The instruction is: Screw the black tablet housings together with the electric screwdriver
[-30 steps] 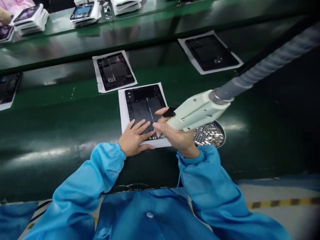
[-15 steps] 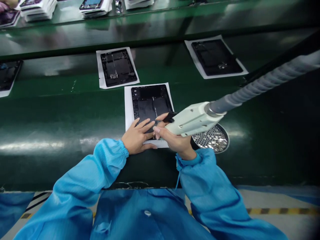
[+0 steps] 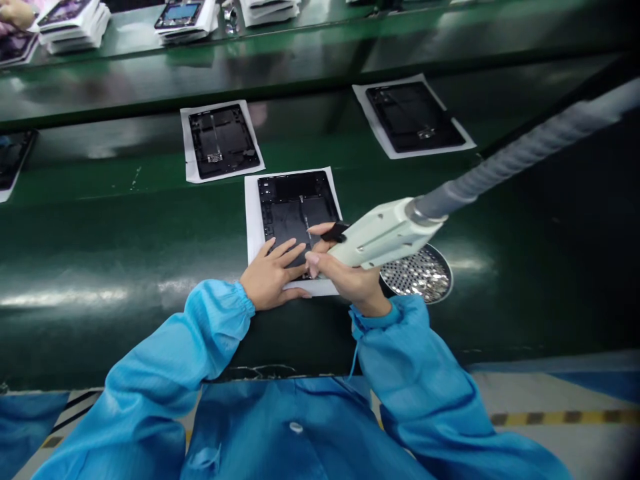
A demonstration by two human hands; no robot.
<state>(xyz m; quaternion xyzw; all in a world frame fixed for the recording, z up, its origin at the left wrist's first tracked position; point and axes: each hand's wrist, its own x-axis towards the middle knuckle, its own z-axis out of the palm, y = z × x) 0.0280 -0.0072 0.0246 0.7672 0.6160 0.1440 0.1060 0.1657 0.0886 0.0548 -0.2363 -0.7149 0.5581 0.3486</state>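
Note:
A black tablet housing (image 3: pixel 295 203) lies open side up on a white sheet (image 3: pixel 253 220) on the green belt in front of me. My left hand (image 3: pixel 273 273) rests flat on its near left corner, fingers spread. My right hand (image 3: pixel 345 277) is wrapped round a pale electric screwdriver (image 3: pixel 385 233), whose tip points down at the housing's near edge. A grey ribbed hose (image 3: pixel 525 150) runs from the tool up to the right.
A round dish of small screws (image 3: pixel 417 275) sits right of my right hand. Two more black housings on white sheets (image 3: pixel 220 140) (image 3: pixel 413 117) lie farther along the belt. Stacks of tablets (image 3: pixel 183 17) stand on the far shelf, where another person's hand (image 3: pixel 15 12) shows.
The two housings farther along the belt have drifted left. My hands and the screwdriver have stayed at the near edge of the housing.

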